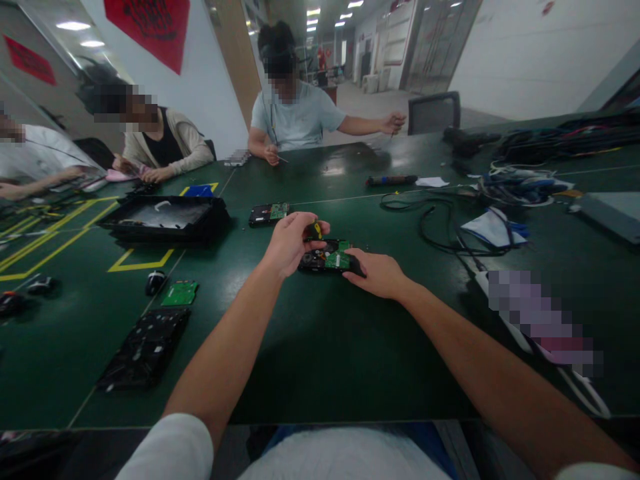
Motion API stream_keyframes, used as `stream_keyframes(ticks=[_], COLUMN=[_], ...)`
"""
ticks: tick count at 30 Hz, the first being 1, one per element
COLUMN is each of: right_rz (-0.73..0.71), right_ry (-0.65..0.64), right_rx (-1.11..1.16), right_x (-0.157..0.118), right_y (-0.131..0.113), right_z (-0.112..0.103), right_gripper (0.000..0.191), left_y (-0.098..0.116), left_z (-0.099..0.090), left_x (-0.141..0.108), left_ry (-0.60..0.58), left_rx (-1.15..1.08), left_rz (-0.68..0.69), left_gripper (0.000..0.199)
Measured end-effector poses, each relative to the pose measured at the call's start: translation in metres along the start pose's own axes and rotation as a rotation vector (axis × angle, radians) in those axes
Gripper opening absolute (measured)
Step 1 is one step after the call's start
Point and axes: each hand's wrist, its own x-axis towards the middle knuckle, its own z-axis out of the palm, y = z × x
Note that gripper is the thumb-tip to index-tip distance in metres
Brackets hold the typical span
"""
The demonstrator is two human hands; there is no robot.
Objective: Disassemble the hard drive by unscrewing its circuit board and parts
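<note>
A black hard drive with a green circuit board (336,259) lies on the dark green table in front of me. My left hand (295,243) is closed round a small yellow and black screwdriver (315,231), held over the drive's left part. The screwdriver's tip is too small to make out. My right hand (375,272) grips the right end of the drive with its fingers and thumb. Just behind my left hand lies a second drive (269,214) with a green board.
At the left are black trays (165,217), a loose green board (180,293), a black plate (145,348) and a mouse (155,283). Cables (520,187) and a cloth (493,229) lie at the right. Three people sit across the table.
</note>
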Motion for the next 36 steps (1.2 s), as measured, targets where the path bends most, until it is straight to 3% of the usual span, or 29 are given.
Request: stream_keyframes(ticks=[7,14,21,27,30,36], right_rz=[-0.006,-0.014,-0.005,-0.006,-0.010,-0.007], right_ry=[0.005,0.015,-0.002,-0.004,0.003,0.016], right_rx=[0.032,0.054,0.059,0.070,0.081,0.097], right_x=[0.0001,-0.0005,-0.0001,-0.0001,0.0005,0.0010], right_y=[0.0018,0.0012,0.0004,-0.0005,0.0005,0.0028], right_z=[0.0002,-0.0011,-0.0018,-0.0042,-0.0035,-0.0007], right_gripper=[0.060,0.058,0.060,0.055,0.051,0.050], left_y=[0.0018,-0.0007,-0.0006,-0.0007,-0.0020,-0.0028], left_z=[-0.0008,0.0027,-0.0001,0.0024,0.0020,-0.0013], left_x=[-0.0007,-0.0017,-0.0016,-0.0030,-0.0005,0.0013], left_ry=[0.032,0.013,0.024,-0.082,-0.058,0.027], left_rx=[0.093,0.010,0.146,0.003,-0.047,0.061], left_rz=[0.102,-0.003,0.144,-0.023,-0.041,0.083], left_gripper=[0.013,0.011,0.014,0.014,0.013,0.017])
